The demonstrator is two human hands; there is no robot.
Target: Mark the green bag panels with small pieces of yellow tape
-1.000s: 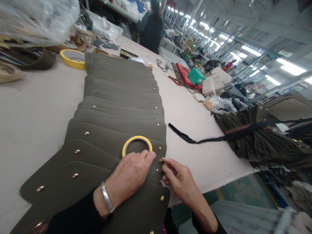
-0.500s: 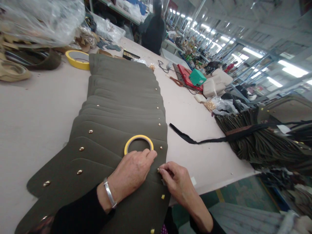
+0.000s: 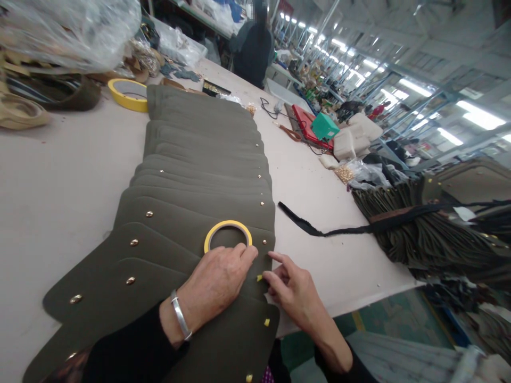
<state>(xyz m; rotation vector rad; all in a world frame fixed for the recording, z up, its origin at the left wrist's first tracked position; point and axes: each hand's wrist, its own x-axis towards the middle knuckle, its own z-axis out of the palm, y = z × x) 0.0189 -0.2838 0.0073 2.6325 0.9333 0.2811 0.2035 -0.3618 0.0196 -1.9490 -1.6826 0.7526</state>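
Note:
Dark olive panels (image 3: 199, 154) overlap in a long row on the table, with gold studs (image 3: 134, 242) along both sides. My left hand (image 3: 219, 282) is closed on a yellow tape roll (image 3: 228, 223) that stands over the panels. My right hand (image 3: 291, 287) is at the panels' right edge, forefinger and thumb apart. Beside its thumb tip a small yellow tape piece (image 3: 260, 277) lies on a panel. Further yellow pieces (image 3: 266, 322) mark the panels nearer to me.
A second tape roll (image 3: 128, 96) lies at the far left near plastic bags (image 3: 72, 32). Black strap (image 3: 303, 223) runs right to bundled olive panels (image 3: 391, 229). Beyond are a green box (image 3: 324, 126) and a person (image 3: 252, 50).
My right forefinger and thumb have parted and the forefinger has lifted away. A yellow piece now shows where the fingertips were pinched over a gold stud. My left hand has barely moved.

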